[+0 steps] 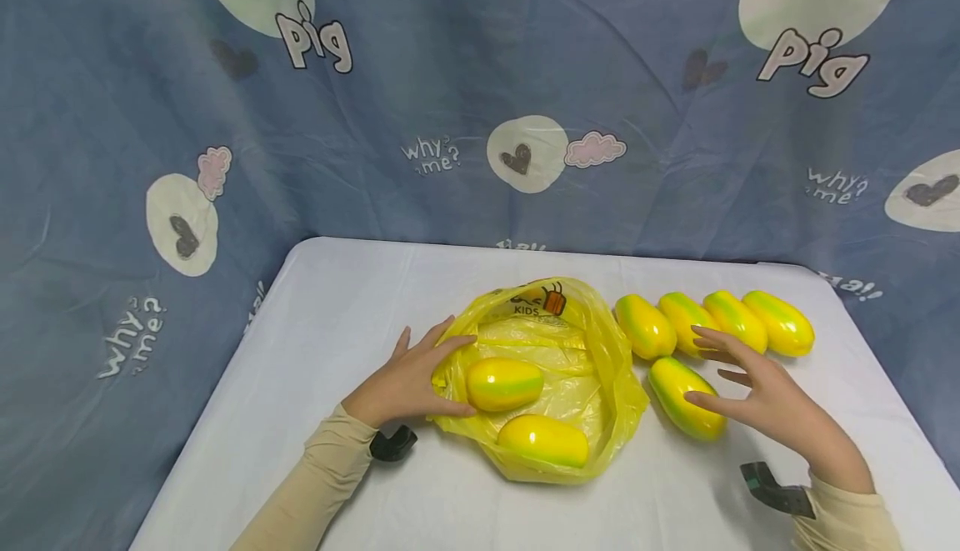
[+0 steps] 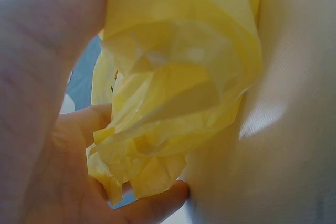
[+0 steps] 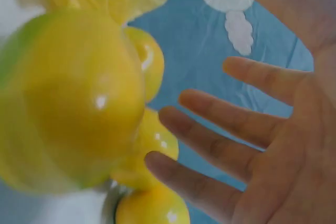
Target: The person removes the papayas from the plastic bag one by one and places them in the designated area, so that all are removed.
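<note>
A yellow plastic bag [image 1: 615, 376] lies with its mouth wide, its rim standing up. Inside it rest two glossy oval fruits, yellow with green streaks and mango-like: one fruit [image 1: 505, 384] by the left wall, another fruit [image 1: 543, 440] at the near side. My left hand [image 1: 408, 378] touches the bag's left side, thumb and fingers spread along it; crumpled plastic [image 2: 157, 108] hangs beside the palm in the left wrist view. Over a loose fruit [image 1: 682, 397] right of the bag hovers my right hand [image 1: 768, 397], fingers spread, apart from it in the right wrist view.
Behind the loose fruit stands a row of several like fruits [image 1: 778, 323], the leftmost fruit [image 1: 645, 326] close to the bag's rim. A white-covered table [image 1: 360, 284] carries everything. Blue printed curtain [image 1: 420, 76] hangs behind and at the sides.
</note>
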The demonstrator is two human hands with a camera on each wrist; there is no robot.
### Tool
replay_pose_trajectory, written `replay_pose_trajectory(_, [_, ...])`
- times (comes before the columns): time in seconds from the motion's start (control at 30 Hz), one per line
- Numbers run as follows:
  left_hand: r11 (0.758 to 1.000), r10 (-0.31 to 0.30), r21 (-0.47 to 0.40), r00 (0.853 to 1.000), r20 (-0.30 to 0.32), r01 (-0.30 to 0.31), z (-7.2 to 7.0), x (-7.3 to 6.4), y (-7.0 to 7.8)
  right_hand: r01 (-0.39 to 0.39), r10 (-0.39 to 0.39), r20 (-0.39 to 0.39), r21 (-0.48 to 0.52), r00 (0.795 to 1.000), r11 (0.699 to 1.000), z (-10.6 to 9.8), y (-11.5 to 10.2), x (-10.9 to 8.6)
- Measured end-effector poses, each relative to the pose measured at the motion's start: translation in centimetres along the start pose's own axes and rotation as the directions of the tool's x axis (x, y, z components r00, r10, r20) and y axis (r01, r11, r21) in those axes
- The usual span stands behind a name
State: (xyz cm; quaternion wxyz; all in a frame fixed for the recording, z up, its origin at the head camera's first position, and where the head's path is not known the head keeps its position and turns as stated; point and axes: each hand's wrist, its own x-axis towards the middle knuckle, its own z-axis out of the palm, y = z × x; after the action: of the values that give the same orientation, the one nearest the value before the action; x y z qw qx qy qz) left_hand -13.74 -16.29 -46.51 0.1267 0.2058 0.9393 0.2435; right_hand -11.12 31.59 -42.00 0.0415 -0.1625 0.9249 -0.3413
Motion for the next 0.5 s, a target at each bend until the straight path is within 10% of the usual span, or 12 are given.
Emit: replay_pose_trajectory(0.5, [1.0, 0.005, 0.004, 1.0, -0.008, -0.005, 0.2, 0.1, -0.2, 0.17, -0.169, 0.049, -0.032, 0.984, 0.985, 1.6, -4.3, 3.6])
